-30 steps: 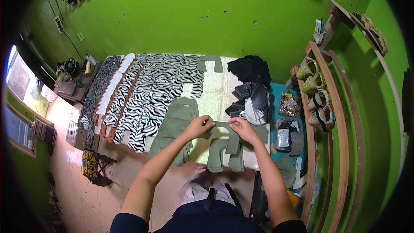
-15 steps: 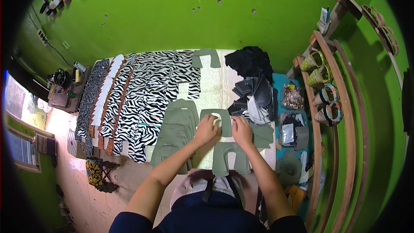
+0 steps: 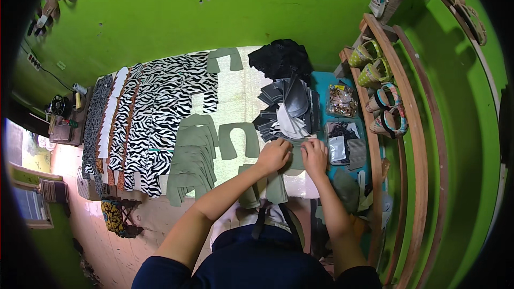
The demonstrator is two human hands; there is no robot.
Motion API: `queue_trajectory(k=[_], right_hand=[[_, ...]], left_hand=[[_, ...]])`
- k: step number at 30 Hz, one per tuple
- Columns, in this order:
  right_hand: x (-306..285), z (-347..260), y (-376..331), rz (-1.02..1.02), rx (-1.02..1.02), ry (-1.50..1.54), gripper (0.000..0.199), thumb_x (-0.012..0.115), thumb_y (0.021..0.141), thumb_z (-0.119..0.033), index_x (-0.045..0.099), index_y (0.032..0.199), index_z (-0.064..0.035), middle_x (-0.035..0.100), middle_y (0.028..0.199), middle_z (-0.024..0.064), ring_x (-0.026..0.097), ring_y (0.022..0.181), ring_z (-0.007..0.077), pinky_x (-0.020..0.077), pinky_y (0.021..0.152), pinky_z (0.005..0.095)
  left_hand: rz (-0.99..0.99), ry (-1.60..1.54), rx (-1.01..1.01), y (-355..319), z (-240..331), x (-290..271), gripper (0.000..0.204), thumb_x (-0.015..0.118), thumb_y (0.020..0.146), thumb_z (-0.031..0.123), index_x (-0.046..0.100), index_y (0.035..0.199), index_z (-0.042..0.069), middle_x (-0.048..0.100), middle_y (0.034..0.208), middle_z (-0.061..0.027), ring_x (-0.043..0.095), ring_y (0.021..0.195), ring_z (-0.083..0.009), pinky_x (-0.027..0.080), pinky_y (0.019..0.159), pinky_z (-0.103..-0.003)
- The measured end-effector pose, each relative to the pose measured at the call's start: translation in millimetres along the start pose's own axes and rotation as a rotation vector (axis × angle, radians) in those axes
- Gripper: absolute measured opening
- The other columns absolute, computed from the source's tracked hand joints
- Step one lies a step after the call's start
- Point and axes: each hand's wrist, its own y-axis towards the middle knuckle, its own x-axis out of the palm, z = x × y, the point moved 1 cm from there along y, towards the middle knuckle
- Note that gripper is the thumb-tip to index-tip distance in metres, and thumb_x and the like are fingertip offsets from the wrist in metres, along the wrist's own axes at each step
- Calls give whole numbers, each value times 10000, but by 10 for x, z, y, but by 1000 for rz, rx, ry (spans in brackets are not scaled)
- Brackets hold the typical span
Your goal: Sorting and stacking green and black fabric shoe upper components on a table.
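My left hand (image 3: 275,155) and my right hand (image 3: 315,156) are at the right part of the table, fingers curled and closed on the edges of a green cut piece (image 3: 294,164) of sheet material. Part of that piece is hidden under my fingers. A single U-shaped green piece (image 3: 227,142) lies flat, left of my left hand. More green pieces (image 3: 276,188) lie at the table's front edge below my left wrist. Farther left, a row of overlapping green pieces (image 3: 194,152) runs toward the front edge.
Overlapping zebra-striped pieces (image 3: 166,112) cover the table's left side. Beyond my hands are fanned dark and white pieces (image 3: 292,109) and a black cloth heap (image 3: 281,59). Clear boxes (image 3: 341,100) stand on a blue surface at right, beside a wooden rack (image 3: 407,107) holding sandals.
My hands have left the U-shaped green piece, which now lies flat by itself. They have moved right to the other green material. The view has swung to the right.
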Motion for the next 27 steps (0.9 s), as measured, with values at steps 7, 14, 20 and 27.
queue_trajectory(k=[7, 14, 20, 27], right_hand=[[6, 220, -52, 66, -154, 9, 212, 632, 680, -79, 673, 886, -115, 533, 839, 26, 509, 804, 215, 394, 694, 347], [-148, 224, 74, 74, -276, 204, 78, 602, 753, -109, 598, 820, -71, 545, 783, 52, 525, 773, 252, 414, 691, 373], [-139, 163, 344, -225, -240, 273, 104, 483, 842, -158, 520, 888, -72, 587, 811, 117, 545, 799, 300, 418, 699, 419], [-24, 22, 454, -566, -185, 195, 139, 404, 886, -185, 425, 975, -81, 603, 753, 175, 574, 723, 381, 412, 614, 487]], left_hand=[[48, 123, -18, 134, 78, 244, 270, 599, 696, 83, 535, 955, 44, 517, 867, -145, 550, 790, -328, 457, 673, -402], [116, 82, -16, 111, 166, 189, 149, 570, 767, 109, 542, 902, 54, 529, 827, -131, 559, 752, -325, 454, 637, -398], [113, -101, -229, 87, 121, -5, 182, 578, 811, 187, 561, 943, 62, 580, 862, -125, 572, 773, -309, 458, 665, -379], [105, 1, -138, -10, 11, -119, 169, 593, 793, 168, 570, 891, 33, 567, 827, -148, 558, 782, -325, 441, 683, -389]])
